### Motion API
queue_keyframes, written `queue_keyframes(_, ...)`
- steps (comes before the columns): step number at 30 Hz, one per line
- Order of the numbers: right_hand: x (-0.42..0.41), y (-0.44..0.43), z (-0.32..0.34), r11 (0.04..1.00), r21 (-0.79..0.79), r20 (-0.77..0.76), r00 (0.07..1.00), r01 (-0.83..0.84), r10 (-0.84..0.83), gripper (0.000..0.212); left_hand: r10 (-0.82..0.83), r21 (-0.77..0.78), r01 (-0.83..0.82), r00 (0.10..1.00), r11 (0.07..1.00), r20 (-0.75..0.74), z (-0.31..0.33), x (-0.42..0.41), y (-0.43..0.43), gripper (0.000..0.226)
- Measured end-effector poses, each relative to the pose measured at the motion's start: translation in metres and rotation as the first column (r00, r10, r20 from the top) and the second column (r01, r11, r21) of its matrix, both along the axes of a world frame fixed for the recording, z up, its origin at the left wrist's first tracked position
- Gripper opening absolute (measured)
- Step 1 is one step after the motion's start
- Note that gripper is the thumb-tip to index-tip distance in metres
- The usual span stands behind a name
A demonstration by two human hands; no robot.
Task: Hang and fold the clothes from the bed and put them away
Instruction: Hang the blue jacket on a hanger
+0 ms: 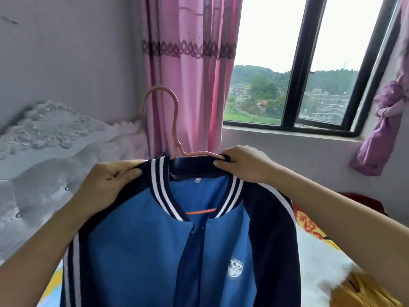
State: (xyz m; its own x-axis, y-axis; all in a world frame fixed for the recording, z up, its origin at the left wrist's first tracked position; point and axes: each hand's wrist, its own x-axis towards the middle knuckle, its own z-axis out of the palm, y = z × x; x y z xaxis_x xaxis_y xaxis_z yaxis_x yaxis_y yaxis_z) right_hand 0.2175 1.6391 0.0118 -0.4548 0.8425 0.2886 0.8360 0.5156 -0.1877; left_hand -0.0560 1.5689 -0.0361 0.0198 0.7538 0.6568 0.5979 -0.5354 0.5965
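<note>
The jacket (pixel 141 251) hangs just before the person, lifted above the bed (pixel 316 262), its front closed so it drapes flat. The left hand (pixel 104 187) pinches the shoulder cloth on its side, fingers curled. The right hand (pixel 245 166) grips the collar's back edge against the hanger (pixel 176 111), probably to settle both shoulders evenly on its arms. Right of the jacket lies a yellow garment (pixel 363 291), seemingly waiting its turn. Beyond the jacket stand the headboard (pixel 55 134), curtain (pixel 190 74) and window (pixel 309 63)

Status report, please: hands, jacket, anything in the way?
Left hand grips jacket, right hand pinches its collar. On pink hanger, held up. Nothing seen in the way.
</note>
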Motion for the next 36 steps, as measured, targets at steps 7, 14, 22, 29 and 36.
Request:
queue_keyframes(7, 0.027, -0.008, -0.004, 0.992, 0.129, -0.288, 0.957, -0.002, 0.04, 0.061, 0.012, -0.21, -0.006, 1.0, 0.978, 0.027, -0.002, -0.017, -0.059, 0.047)
queue_keyframes(14, 0.022, -0.044, -0.025, 0.981, 0.166, -0.403, 0.902, -0.096, 0.157, 0.06, 0.212, -0.283, -0.179, 0.973, 0.942, 0.091, -0.017, 0.01, -0.149, 0.021)
queue_keyframes(22, -0.022, -0.112, -0.03, 0.89, 0.058, -0.347, 0.827, -0.453, 0.443, 0.056, 0.577, -0.3, -0.517, 0.8, 0.801, 0.161, -0.04, 0.008, -0.297, 0.053)
queue_keyframes(29, -0.069, -0.192, -0.02, 0.524, -0.302, -0.112, 0.575, -0.797, 0.811, 0.052, 0.778, -0.405, -0.672, 0.596, 0.62, 0.202, -0.028, 0.022, -0.432, 0.039)
queue_keyframes(36, -0.136, -0.291, -0.011, 0.355, -0.284, -0.342, 0.44, -0.891, 0.83, 0.044, 0.946, -0.312, -0.893, 0.305, 0.323, 0.108, -0.007, 0.008, -0.577, 0.019)
